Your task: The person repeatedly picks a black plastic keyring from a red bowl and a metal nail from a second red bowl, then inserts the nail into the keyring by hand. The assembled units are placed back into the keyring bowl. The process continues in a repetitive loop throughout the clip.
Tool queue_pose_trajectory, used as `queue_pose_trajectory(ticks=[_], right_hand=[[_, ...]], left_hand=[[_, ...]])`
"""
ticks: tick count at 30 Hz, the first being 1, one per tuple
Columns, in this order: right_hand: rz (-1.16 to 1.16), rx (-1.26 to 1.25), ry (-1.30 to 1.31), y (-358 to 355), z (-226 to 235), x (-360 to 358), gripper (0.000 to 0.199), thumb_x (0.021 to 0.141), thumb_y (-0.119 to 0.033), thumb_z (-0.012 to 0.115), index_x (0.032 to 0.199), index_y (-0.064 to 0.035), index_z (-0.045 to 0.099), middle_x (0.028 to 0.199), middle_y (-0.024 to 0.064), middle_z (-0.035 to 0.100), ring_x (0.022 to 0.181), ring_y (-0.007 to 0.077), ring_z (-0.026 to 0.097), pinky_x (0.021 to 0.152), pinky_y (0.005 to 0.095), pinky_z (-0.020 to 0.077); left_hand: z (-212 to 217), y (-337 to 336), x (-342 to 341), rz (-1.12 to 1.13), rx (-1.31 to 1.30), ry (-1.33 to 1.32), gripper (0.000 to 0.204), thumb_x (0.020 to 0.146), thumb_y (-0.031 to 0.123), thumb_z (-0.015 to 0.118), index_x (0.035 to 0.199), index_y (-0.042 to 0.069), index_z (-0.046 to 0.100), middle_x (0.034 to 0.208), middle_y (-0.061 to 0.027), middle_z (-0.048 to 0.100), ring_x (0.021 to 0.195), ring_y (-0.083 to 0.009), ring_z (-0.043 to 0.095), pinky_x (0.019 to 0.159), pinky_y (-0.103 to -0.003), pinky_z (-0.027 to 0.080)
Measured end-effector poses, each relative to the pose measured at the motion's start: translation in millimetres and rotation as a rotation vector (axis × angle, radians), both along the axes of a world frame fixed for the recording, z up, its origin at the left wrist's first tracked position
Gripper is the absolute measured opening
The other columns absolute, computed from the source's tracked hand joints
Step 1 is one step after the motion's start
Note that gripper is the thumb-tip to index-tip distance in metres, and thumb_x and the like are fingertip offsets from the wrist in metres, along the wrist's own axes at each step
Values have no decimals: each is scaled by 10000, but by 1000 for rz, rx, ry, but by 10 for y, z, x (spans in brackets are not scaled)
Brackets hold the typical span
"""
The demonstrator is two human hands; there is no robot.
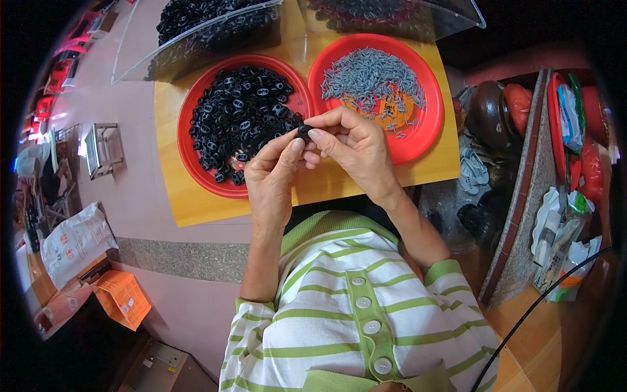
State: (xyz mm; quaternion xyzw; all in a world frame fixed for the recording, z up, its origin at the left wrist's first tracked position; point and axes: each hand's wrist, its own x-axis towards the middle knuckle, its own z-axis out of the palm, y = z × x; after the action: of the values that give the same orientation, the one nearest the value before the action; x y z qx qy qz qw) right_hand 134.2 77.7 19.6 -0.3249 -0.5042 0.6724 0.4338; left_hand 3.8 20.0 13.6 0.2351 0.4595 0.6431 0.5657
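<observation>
Small black part (304, 131) pinched between left hand (273, 171) and right hand (353, 147), raised for close fitting; plate of black parts (196, 163) at 10 o'clock.

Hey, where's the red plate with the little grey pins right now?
In the head view, the red plate of grey pins sits on the wooden table, upper right, beside the red plate of black parts, behind the right hand.
</observation>
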Motion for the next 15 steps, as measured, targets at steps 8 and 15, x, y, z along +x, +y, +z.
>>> queue_pose_trajectory(ticks=[8, 15], right_hand=[[-41, 76, -85, -44, -51, 12, 85, 867, -6, 598, 943, 25, 618, 799, 31, 605, 683, 55, 593, 604, 204, 483], [-32, 226, -210, -39, 132, -25, 149, 833, 5, 625, 981, 21, 622, 825, 45, 574, 670, 82, 591, 602, 216, 482]], left_hand=[[-21, -17, 17, 1, -19, 29, 196, 888, 49, 598, 1049, -58, 631, 843, -96, 664, 714, -131, 621, 660, -235, 505], [42, 1, -8, 34, -5, -27, 176, 894, 80, 599, 1002, -52, 641, 843, -89, 662, 702, -120, 613, 629, -228, 491]])
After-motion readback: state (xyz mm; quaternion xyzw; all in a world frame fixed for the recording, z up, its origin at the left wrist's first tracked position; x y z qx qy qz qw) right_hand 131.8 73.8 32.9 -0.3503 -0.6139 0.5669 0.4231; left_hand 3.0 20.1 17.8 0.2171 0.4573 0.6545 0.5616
